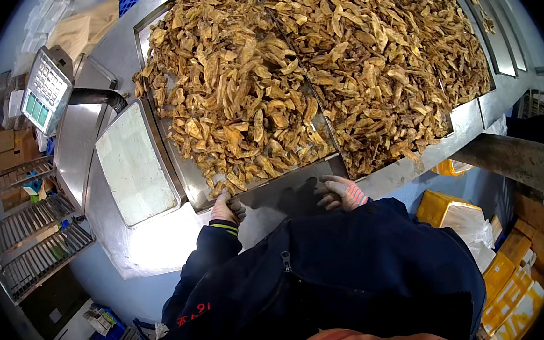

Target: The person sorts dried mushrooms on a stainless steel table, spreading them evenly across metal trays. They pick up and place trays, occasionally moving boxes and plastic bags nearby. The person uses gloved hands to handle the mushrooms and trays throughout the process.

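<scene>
In front of me a shallow metal tray (273, 185) holds a heap of brown, curled, dried-looking pieces (234, 90); I cannot make out their kind. My left hand (226, 210), in a pale glove, grips the near rim by the tray's left corner, thumb on top and fingers curled. Close to the right end of the same front edge is my right hand (343, 193), gloved with a striped cuff. Its fingers are apart and point left, with nothing between them. A larger mass of the same pieces (379, 65) fills the metal trays to the right.
A scale with a flat metal platform (136, 165) and a tilted keypad display (47, 92) stands left of the tray. Slatted racks (37, 227) are at far left. Yellow boxes (438, 208) sit low on the right, below the steel table's edge (466, 119).
</scene>
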The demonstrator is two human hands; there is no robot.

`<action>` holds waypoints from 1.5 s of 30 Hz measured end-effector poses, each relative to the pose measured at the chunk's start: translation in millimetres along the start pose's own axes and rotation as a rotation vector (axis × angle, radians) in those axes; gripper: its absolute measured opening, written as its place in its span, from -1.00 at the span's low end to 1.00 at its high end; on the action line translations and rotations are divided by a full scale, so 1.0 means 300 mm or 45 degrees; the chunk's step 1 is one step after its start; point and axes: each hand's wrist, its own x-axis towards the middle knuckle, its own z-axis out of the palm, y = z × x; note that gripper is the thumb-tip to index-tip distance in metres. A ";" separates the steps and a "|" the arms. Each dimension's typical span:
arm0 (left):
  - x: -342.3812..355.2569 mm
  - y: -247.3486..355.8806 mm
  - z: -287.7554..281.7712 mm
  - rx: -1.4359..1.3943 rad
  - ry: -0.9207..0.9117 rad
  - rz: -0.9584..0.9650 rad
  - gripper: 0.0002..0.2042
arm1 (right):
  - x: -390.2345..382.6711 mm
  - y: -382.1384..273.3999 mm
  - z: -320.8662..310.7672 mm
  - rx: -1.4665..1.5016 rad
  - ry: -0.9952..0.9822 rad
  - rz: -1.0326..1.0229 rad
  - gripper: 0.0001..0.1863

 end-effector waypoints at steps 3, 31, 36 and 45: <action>-0.067 0.001 0.047 0.156 0.140 0.085 -0.64 | 0.110 0.046 0.027 0.697 0.010 -0.020 -0.16; -0.306 -0.120 0.207 0.067 -0.158 0.092 -0.61 | 0.225 0.017 -0.035 0.033 0.201 -0.475 -0.70; -0.342 -0.189 0.122 0.332 -1.224 -0.167 -0.51 | -0.017 -0.226 0.032 0.378 0.254 -0.472 -0.80; -0.398 0.390 0.098 0.487 -0.564 0.957 -0.63 | -0.116 -0.356 -0.015 0.096 0.563 -0.650 -0.84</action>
